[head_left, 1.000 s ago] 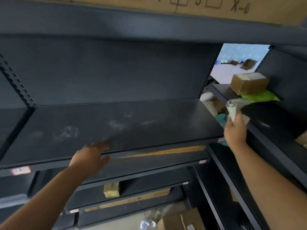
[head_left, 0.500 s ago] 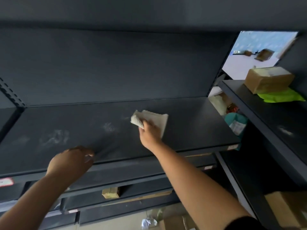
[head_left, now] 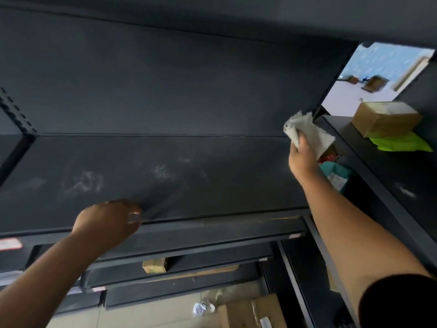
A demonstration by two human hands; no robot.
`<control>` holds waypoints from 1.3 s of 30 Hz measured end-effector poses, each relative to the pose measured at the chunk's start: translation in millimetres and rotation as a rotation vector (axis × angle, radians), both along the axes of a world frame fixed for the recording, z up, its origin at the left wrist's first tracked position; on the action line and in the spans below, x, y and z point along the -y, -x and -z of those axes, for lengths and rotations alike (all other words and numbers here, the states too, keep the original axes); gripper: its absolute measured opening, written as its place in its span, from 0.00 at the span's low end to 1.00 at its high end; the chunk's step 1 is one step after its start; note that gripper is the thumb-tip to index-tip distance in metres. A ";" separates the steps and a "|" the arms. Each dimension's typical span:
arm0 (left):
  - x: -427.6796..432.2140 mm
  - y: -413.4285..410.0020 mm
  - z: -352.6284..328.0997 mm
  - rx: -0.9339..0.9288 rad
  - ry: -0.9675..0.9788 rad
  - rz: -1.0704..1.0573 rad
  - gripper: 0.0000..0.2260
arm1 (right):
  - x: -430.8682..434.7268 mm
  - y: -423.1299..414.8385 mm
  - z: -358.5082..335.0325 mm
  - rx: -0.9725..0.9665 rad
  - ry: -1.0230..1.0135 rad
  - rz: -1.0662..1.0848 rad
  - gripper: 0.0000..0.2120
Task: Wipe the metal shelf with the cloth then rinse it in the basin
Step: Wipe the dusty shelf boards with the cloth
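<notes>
Nearest, left hand [head_left: 107, 222] curled over the front lip of the metal shelf [head_left: 212, 185], fingers together, bracing. Farther right, right hand [head_left: 301, 157] clamped on the bunched white cloth [head_left: 307, 132] at the shelf's back right corner. Wiping barely begun, by the look of it: pale dusty smears [head_left: 81, 183] across the middle and left. Rinsing undone; no basin in view.

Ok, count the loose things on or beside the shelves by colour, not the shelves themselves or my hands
White: 1, the cloth held at the shelf's right end
Brown: 2, the big box on the right shelf and a small box on a lower one
Green: 1, the bag under the big box
Teal: 1, a packet below the cloth
Total: 5
</notes>
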State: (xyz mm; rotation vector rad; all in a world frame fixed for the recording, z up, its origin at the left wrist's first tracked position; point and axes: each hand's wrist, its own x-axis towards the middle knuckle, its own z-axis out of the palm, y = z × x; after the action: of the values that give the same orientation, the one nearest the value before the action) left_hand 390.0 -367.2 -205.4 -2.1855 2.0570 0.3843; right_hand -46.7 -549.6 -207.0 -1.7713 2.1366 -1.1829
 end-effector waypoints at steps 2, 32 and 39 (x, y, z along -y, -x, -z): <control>-0.2 -1.6 4.0 0.008 0.022 -0.008 0.14 | 5.5 -2.0 28.0 -0.174 -0.134 -0.005 0.16; -1.4 -12.8 20.2 -0.079 0.020 0.008 0.17 | -45.4 -47.0 10.3 0.176 -0.109 -0.022 0.16; -27.4 -51.4 32.6 -0.265 0.026 0.106 0.29 | -73.5 -169.5 65.1 -0.393 -0.281 -0.181 0.14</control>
State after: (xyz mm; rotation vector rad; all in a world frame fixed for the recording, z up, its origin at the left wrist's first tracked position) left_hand 441.4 -339.8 -238.0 -2.1263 2.3113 0.6716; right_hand 122.8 -476.1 -272.1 -2.1370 2.1382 -0.4932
